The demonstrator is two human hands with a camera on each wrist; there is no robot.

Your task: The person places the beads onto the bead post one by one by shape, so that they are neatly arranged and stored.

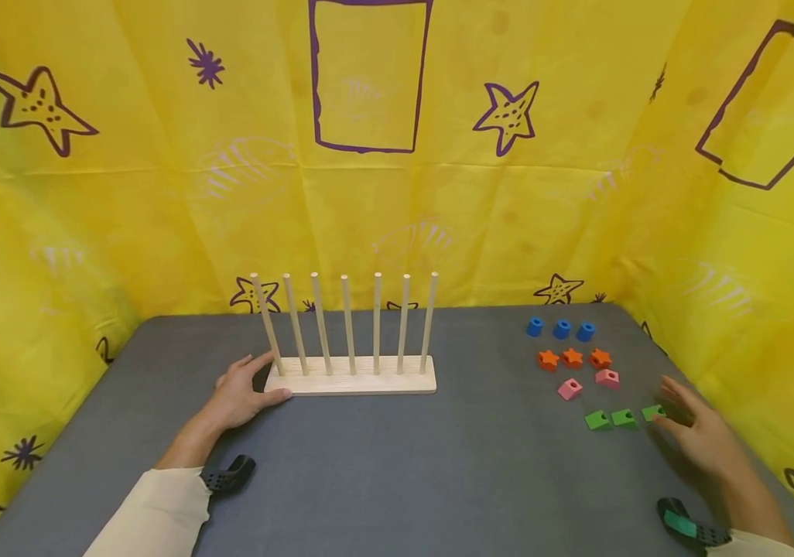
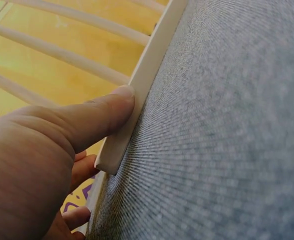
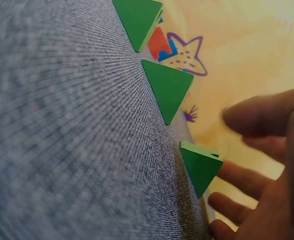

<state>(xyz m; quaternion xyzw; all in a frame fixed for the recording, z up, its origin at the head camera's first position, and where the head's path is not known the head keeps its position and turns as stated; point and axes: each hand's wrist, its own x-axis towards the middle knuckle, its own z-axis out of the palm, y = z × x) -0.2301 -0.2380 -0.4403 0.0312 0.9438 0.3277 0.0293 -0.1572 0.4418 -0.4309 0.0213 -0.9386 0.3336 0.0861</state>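
A pale wooden peg stand with a row of upright dowels stands left of centre on the table. My left hand holds the left end of its base, the thumb on the front edge and the fingers behind. At the right, my right hand hovers beside the rightmost green triangular block. In the right wrist view its thumb is apart from that green block, with fingers spread behind it; whether a fingertip touches is unclear. Two more green triangular blocks lie to its left.
Behind the green blocks lie two pink blocks, three orange star-shaped beads and three blue cylindrical beads. The grey table is bordered at the back and sides by a yellow patterned cloth.
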